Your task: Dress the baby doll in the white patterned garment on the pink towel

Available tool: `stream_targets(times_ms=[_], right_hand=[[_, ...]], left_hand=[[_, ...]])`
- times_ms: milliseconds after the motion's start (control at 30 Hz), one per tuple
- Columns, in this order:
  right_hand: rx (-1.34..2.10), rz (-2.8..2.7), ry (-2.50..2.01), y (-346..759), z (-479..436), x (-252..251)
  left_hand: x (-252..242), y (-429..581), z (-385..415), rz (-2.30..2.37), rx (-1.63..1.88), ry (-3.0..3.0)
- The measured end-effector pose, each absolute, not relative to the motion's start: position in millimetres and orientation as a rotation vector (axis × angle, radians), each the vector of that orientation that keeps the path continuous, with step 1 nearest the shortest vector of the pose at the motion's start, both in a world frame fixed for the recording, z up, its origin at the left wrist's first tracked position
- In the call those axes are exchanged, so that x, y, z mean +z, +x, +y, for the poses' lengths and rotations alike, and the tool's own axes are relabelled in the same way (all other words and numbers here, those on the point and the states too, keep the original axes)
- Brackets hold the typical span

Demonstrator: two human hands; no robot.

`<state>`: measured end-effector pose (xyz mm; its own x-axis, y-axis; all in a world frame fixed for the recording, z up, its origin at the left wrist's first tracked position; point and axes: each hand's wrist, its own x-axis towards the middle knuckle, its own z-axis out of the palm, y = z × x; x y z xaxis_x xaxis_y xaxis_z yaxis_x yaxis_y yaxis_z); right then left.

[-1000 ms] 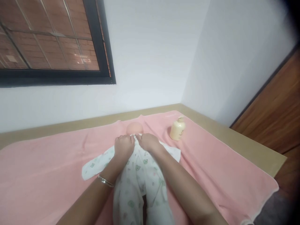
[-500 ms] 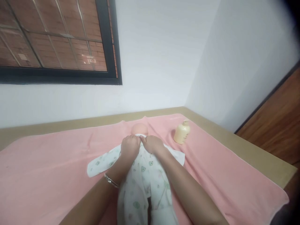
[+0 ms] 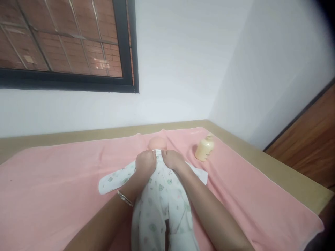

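A white baby romper (image 3: 162,195) with small green and pink prints lies stretched out before me, legs toward me and sleeves spread to both sides. Beyond its neckline shows the smooth, round top of a doll's head (image 3: 157,143); the rest of the doll is hidden. My left hand (image 3: 146,164) is closed on the left side of the neck edge, its fingers bunched round the cloth. On the other side of the neckline, my right hand (image 3: 173,159) grips the fabric too. A short strip of cloth shows between the two hands.
A pink blanket (image 3: 60,184) with some creases covers the tan surface (image 3: 235,139) below. To the right of the doll stands a cream pump bottle (image 3: 205,149). White walls meet behind, with a dark-framed window (image 3: 128,45) at left and wooden panelling (image 3: 309,136) at right.
My hands have moved slightly apart along the neckline, showing more cloth between them. The romper stays in place; the whole view has shifted a little.
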<state>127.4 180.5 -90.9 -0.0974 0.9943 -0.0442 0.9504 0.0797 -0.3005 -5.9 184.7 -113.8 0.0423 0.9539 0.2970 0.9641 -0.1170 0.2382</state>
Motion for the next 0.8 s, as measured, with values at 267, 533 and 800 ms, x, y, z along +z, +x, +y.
stream_targets(times_ms=[267,533,800], right_hand=[[0.298,-2.183,-1.921,117,171,-92],[0.365,-2.192,-1.939,125,177,-91],[0.370,-2.175,-1.934,118,174,-91]], left_hand=[[-112,-12,188,-2.265,-0.571,-2.305],[-114,-12,187,-2.198,-0.608,-2.277],[-114,-11,189,-2.246,-0.558,-2.260]])
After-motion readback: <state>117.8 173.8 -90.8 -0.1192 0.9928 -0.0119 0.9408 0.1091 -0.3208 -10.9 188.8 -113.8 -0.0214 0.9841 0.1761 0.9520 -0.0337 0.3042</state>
